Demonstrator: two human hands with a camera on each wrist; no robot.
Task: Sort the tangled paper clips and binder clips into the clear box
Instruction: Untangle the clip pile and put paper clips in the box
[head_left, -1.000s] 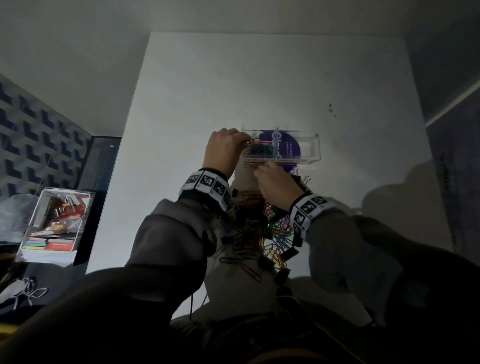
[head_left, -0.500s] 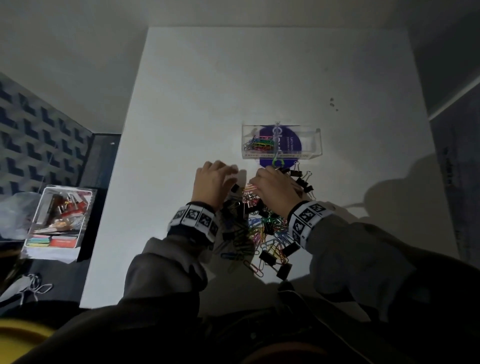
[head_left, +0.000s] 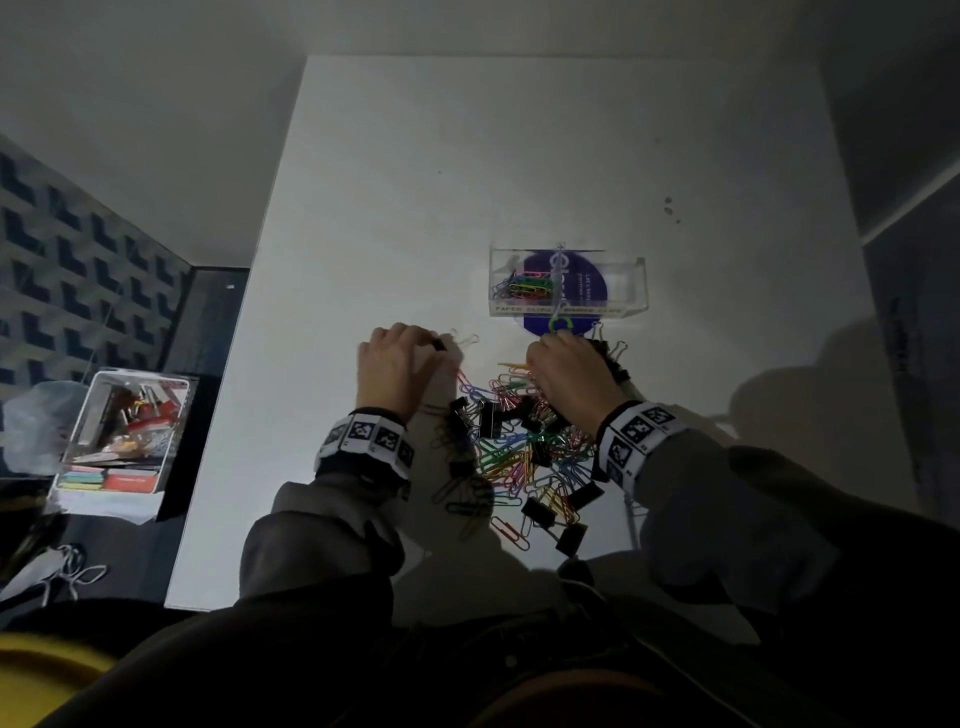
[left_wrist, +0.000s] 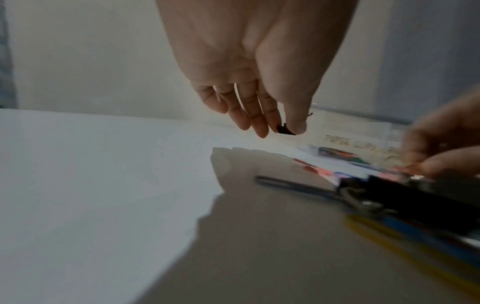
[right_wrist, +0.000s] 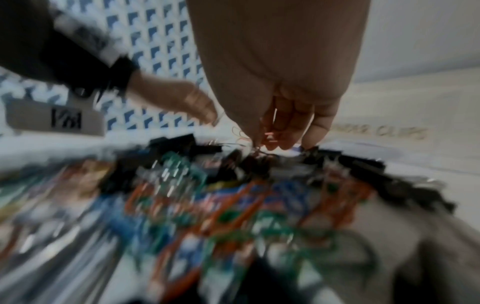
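Left hand (left_wrist: 249, 67) apparently pinching binder clip (left_wrist: 285, 130)

An office or study corner: a plain white counter (head_left: 415, 208) strewn with stationery clips (head_left: 519, 457), a tray of desk supplies (head_left: 124, 431) at nine o'clock, beside patterned carpet (head_left: 78, 260).

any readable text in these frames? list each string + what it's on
"PAPER CLIPS": strip label, clear box front, left compartment.
"BINDER CLIPS": same strip, right compartment; first letters blurred, read partly.
Purple disc under the box: white print, too small to read.
Wristbands: coded square markers only, no words.
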